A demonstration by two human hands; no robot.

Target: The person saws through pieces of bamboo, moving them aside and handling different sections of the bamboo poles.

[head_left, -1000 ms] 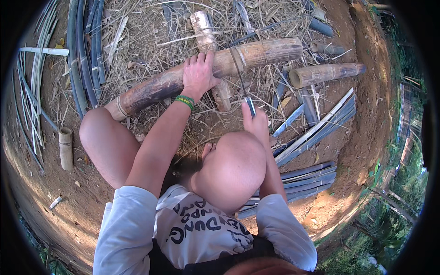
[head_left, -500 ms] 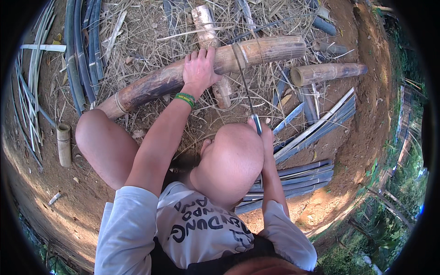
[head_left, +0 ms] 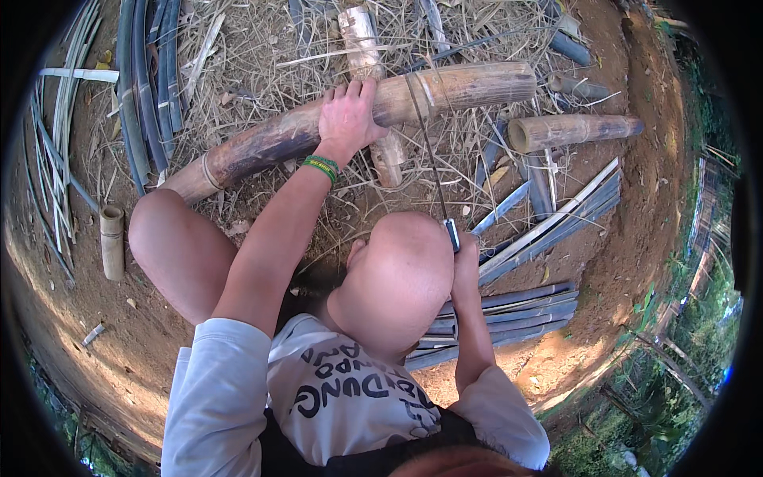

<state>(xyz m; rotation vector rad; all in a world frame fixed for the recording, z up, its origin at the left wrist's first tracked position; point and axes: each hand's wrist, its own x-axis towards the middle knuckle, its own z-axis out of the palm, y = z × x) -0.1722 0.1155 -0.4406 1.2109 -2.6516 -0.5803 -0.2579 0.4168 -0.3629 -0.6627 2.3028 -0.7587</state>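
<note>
Left hand pressed palm-down, fingers wrapped over the thick bamboo culm, pinning it. Culm lying on the ground ahead of the knees, long axis running from lower left up to the right, propped across a short bamboo billet. Right hand closed round the handle of a long thin blade, probably a machete, though the grip is partly hidden behind the head. Blade reaching forward to meet the culm just right of the left hand. Left hand much nearer the culm. Open straw-strewn ground beyond; split bamboo strips crowding the right side, dark strips on the left.
</note>
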